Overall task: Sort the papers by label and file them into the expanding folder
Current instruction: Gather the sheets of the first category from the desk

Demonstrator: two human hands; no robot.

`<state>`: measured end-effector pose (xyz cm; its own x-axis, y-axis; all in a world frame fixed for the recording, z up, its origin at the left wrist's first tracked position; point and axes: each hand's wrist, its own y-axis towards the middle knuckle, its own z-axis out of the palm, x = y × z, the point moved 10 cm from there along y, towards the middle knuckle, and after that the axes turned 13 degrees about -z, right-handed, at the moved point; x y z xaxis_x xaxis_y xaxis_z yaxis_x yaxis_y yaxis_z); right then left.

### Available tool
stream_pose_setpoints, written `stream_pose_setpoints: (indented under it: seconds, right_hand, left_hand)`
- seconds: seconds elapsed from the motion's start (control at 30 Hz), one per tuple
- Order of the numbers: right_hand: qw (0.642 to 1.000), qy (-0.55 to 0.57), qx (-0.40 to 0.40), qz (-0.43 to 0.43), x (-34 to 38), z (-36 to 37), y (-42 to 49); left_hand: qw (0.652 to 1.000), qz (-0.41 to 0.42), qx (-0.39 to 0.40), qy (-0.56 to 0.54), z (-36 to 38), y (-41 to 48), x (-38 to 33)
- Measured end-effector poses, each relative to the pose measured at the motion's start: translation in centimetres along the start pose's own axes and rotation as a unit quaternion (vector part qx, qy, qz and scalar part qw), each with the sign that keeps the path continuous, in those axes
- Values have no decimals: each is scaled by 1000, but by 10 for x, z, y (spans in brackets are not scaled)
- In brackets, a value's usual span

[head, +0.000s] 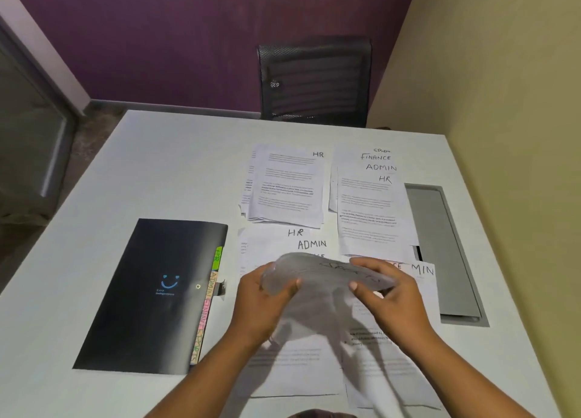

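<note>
Both hands hold one blurred sheet of paper (317, 279) lifted above the white table (157, 166): the left hand (264, 304) has its fingers closed on the sheet's left edge, and the right hand (390, 295) pinches its right edge with the thumb on top. The writing on the sheet is too smeared to read. Just to the left of the left hand lies the black folder (151, 295), shut and flat, with coloured tabs (209, 298) along the edge nearest the hand. Under and just beyond the hands lie spread papers (301, 244) marked HR and ADMIN. Farther beyond the left hand sits a stack (286, 185) topped HR, and beyond the right hand a fanned pile (374, 203) showing FINANCE, ADMIN and HR. To the right of the right hand a grey panel (446, 247) is set into the table. A dark chair (314, 81) stands at the far side.
</note>
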<state>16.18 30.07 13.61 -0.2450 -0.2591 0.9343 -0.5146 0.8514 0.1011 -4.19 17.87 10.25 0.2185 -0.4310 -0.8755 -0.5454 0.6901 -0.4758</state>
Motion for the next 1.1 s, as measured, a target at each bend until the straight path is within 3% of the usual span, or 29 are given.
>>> stream_pose_setpoints:
  seconds: [0.17,0.37,0.47,0.6,0.7,0.77,0.87,0.93,1.0,1.1]
  right_hand:
    - [999,29,-2,40,-21,5,-2]
    - [998,18,-19,60,-37,-7,7]
    - [997,22,-41,62,-36,-12,15]
    - [959,200,-146,138,-49,-16,18]
    - [925,293,-145,191,-69,-8,16]
    - [945,221,-100,219,-89,-11,7]
    - [962,-3,-77,262,-133,-39,-22]
    - [939,-148,-97,296,-158,-70,-51]
    - [892,-254,-111,357,-179,-102,-85]
    - [836,-339,-34,430,-201,-121,-118]
  left_hand:
    - [999,24,-35,4,-6,0,3]
    - [991,32,-13,-130,-3,7,-22]
    - [990,23,0,-137,4,19,-31]
    - [995,-62,63,-53,22,36,-6]
    - [994,-85,68,33,23,40,22]
    - [995,-92,24,13,12,40,33]
    - [993,-111,-13,-35,2,39,45]
    - [990,-122,-26,-69,-4,37,51]
    - [987,-126,-39,-96,-11,34,55]
    - [984,-128,-31,-120,-15,27,59]
